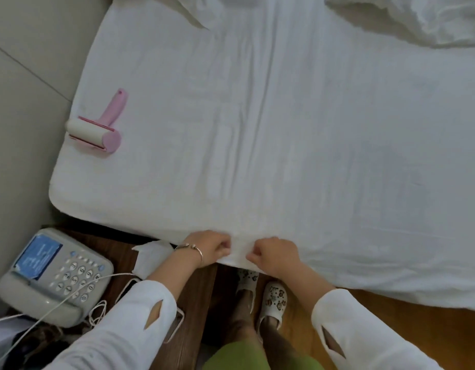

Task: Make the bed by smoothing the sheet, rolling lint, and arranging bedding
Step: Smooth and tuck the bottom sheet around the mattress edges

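A white sheet (297,134) covers the bed, with long creases running down its middle. My left hand (209,247) and my right hand (271,253) sit close together at the near edge of the mattress, each gripping the sheet's hem with curled fingers. A pink lint roller (100,126) with a white roll lies on the sheet near the left edge, handle pointing away from me. A white pillow (193,9) shows at the top left and a bunched white duvet (418,20) at the top right.
A wooden bedside table (124,252) stands at the lower left, carrying a grey desk phone (54,276), white cables and a folded white cloth (150,256). A pale wall (25,89) runs along the left side. My slippered feet (260,292) stand on the wooden floor.
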A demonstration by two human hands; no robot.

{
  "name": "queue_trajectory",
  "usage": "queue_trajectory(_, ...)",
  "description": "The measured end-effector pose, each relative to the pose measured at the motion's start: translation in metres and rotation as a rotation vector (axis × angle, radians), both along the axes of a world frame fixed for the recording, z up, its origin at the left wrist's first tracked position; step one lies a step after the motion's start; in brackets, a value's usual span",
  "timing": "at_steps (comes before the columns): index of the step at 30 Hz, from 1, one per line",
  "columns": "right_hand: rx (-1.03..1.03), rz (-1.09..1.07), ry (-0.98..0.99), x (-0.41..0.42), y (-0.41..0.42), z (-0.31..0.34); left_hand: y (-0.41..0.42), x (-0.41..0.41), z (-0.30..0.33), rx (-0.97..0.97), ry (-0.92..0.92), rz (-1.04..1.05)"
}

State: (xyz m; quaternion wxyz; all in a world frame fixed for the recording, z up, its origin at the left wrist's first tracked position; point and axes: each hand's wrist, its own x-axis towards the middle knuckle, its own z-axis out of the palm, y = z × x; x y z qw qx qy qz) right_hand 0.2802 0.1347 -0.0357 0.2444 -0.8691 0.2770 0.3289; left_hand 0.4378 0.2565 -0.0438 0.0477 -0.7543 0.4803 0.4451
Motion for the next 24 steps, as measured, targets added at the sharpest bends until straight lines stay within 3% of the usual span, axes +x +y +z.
queue_trajectory(3,-0.008,-0.032,-0.233,0.022,0.001,0.005,0.001,0.018,0.009,-0.148,-0.158,0.167)
queue_trajectory(6,0.01,0.06,-0.382,0.046,0.005,0.006,0.004,0.028,0.012,-0.269,-0.248,0.466)
queue_trajectory(11,-0.075,0.213,-0.342,0.083,0.006,0.006,0.01,0.04,0.006,-0.166,-0.378,0.709)
queue_trajectory(15,-0.096,0.323,-0.336,0.124,0.014,0.005,0.03,0.062,0.0,-0.067,-0.282,0.98)
queue_trajectory(19,-0.103,0.414,-0.343,0.195,0.025,0.004,0.052,0.109,-0.004,-0.037,-0.298,0.967)
queue_trajectory(24,-0.055,0.485,-0.374,0.288,0.037,0.004,0.069,0.186,-0.007,-0.04,-0.336,1.146)
